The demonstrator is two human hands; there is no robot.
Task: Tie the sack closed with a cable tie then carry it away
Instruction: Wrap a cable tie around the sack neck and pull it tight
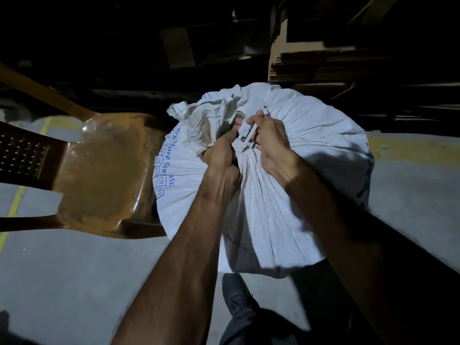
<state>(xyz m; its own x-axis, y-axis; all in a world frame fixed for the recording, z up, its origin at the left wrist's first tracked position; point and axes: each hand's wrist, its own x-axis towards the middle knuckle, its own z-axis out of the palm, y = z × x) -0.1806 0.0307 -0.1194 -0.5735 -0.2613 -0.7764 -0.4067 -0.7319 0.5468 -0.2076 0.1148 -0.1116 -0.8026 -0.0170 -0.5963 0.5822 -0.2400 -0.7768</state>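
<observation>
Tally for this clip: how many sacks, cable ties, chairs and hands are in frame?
Sack: 1
Cable tie: 1
Chair: 1
Hands: 2, left hand and right hand, both at the sack's gathered neck
Total: 5

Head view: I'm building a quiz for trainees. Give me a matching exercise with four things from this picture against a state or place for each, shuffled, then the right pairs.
Things:
1. sack
2. chair
3. left hand
4. cable tie

States or places:
A. brown, beside the sack
B. white with blue print, neck gathered
C. pinched by the right hand
D. gripping the bunched neck

Pairs: 1-B, 2-A, 3-D, 4-C
</observation>
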